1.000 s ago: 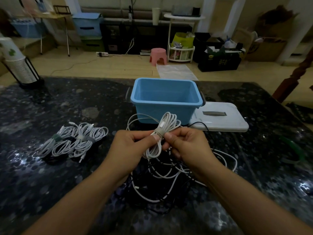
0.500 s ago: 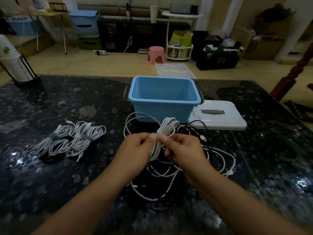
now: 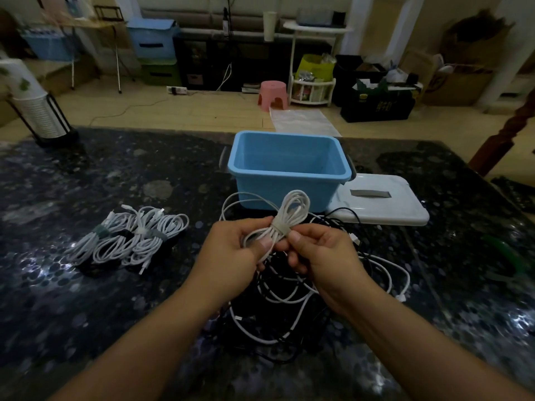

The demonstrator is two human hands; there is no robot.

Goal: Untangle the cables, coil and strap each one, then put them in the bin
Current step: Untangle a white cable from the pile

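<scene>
Over the loose cable tangle (image 3: 292, 290) my left hand (image 3: 231, 256) and right hand (image 3: 321, 256) pinched the white coil (image 3: 285, 221), whose strap (image 3: 280, 227) had closed since a second ago, so it seemed ready for the empty blue bin (image 3: 289, 180) behind.

Lived-in home room, dimly lit. Dark speckled stone desk (image 3: 86, 180) in front; pale wood floor (image 3: 179, 111) beyond. Pink plastic stool (image 3: 273, 94), stacked storage crates (image 3: 153, 39), white rolling cart (image 3: 314, 88) of household bits, cardboard boxes (image 3: 460, 82), power strip (image 3: 177, 90) on the floor.
</scene>
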